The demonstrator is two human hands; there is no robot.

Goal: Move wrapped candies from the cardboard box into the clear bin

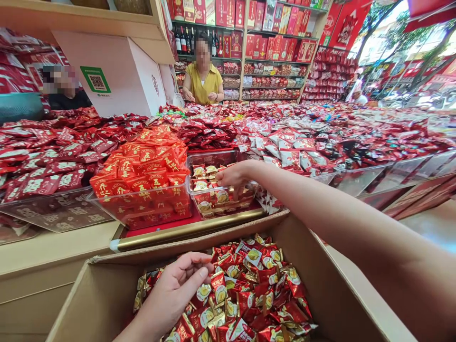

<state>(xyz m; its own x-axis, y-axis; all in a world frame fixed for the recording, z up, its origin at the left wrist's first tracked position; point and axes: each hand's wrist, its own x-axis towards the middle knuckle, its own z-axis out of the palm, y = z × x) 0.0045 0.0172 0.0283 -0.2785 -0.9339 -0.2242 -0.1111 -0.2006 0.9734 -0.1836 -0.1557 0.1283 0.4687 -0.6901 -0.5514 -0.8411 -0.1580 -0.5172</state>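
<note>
My left hand (178,285) hovers at the left side of the open cardboard box (342,289), just over the candies. Its fingers curve loosely, thumb apart, and nothing shows in them. Red and gold wrapped candies (245,289) with a durian picture fill the box. My right hand (240,175) reaches across into a clear plastic bin (199,194) beyond the box. Its fingers are apart and point down, the tips partly hidden among similar candies (204,172) in that bin. I see nothing gripped in it.
Left of the bin stands another clear bin heaped with orange-red packets (142,166). White and red packets (281,147) pile up to the right. A gold rail (188,230) runs along the counter front. A person in a yellow shirt (204,83) stands behind the counter.
</note>
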